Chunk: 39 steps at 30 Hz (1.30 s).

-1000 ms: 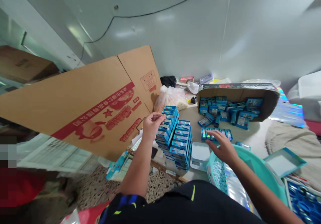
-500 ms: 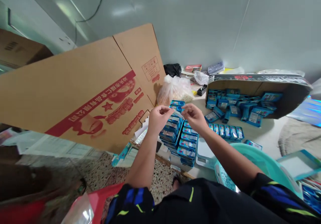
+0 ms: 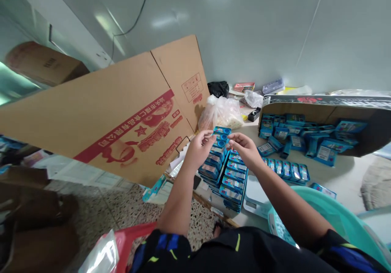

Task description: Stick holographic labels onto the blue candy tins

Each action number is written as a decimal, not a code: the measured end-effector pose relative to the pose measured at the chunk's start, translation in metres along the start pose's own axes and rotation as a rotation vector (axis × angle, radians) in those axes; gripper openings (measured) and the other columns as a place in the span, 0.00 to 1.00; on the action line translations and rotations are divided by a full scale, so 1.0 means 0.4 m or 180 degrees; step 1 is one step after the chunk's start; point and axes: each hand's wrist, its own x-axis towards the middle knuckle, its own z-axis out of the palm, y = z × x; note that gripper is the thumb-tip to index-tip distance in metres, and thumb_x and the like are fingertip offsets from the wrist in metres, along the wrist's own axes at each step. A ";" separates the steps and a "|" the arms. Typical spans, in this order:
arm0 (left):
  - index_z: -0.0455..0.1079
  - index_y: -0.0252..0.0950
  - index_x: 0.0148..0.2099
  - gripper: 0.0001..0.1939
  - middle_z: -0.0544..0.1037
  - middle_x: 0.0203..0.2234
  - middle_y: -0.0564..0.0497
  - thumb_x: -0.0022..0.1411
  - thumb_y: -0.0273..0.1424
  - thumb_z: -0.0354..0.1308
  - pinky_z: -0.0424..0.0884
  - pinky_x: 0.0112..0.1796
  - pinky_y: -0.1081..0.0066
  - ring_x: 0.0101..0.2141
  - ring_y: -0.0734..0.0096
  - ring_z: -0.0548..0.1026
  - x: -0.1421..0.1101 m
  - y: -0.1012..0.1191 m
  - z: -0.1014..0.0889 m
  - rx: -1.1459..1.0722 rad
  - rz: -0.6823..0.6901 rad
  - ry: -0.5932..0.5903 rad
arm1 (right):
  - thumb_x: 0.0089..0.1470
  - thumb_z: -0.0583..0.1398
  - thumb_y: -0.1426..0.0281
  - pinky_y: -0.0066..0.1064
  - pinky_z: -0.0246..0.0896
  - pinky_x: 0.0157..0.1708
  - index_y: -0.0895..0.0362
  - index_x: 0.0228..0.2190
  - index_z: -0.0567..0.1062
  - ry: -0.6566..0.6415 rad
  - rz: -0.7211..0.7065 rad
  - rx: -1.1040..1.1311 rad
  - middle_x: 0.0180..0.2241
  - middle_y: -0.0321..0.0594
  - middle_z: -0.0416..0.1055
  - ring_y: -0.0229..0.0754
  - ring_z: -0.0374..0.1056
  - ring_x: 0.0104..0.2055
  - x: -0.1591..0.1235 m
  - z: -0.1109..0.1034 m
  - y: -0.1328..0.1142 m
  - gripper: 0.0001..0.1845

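Note:
My left hand [image 3: 199,150] and my right hand [image 3: 245,150] are raised close together over two stacks of small blue boxes [image 3: 224,168]. Both hands pinch with thumb and fingers. Between them is something thin and clear that I cannot make out. A row of blue boxes [image 3: 285,169] lies flat on the table to the right of my right hand. Further right, a tipped cardboard carton [image 3: 334,111] holds several loose blue boxes [image 3: 301,136].
A big flattened cardboard sheet with red print [image 3: 116,114] leans at the left. A plastic bag [image 3: 220,115] sits behind the stacks. A teal basin [image 3: 331,214] stands near my right arm, a white scale [image 3: 255,191] beside it. The floor at the lower left is speckled.
My right hand left the row of boxes on the table and rose to meet my left hand above the stacks. The camera view has shifted slightly.

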 end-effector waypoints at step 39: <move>0.82 0.41 0.43 0.09 0.81 0.40 0.49 0.58 0.32 0.68 0.73 0.45 0.69 0.42 0.66 0.78 0.054 -0.116 0.067 0.1189 0.0031 0.0291 | 0.40 0.74 0.45 0.37 0.69 0.24 0.49 0.29 0.65 -0.0451 0.0749 -0.0040 0.22 0.35 0.62 0.44 0.63 0.23 0.065 -0.074 0.146 0.31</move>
